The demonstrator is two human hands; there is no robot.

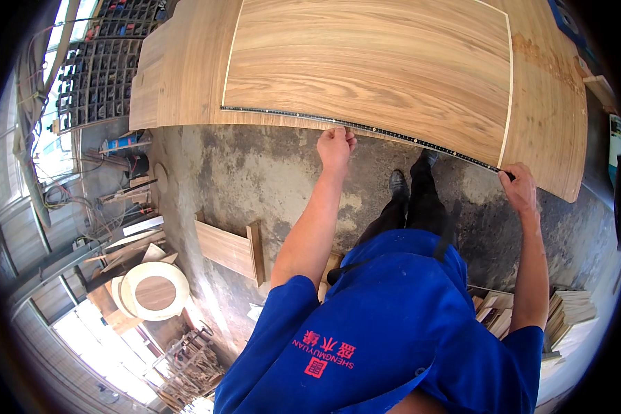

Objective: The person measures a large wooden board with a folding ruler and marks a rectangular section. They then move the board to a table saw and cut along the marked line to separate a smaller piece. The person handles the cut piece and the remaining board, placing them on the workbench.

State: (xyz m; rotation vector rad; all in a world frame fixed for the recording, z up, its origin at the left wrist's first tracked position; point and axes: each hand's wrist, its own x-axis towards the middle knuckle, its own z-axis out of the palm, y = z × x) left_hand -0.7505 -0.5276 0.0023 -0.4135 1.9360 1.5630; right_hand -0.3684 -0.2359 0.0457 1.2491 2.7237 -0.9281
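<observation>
A black tape measure with white marks lies stretched along the near edge of a rectangular wood-grain panel with pale side edges. My right hand is closed on the tape's dark end at the panel's near right corner. Close to the middle of that edge, my left hand is closed, its curled fingers and thumb at the tape. The tape's far left end rests at the panel's left corner with no hand on it. Beneath the panel is a larger wood-grain board, reaching past it on both sides.
A rack of black compartments stands at the left, above a clutter of cables and offcuts. On the floor are a small wooden piece with raised ends and a round pale ring. Stacked wood strips stand at lower right.
</observation>
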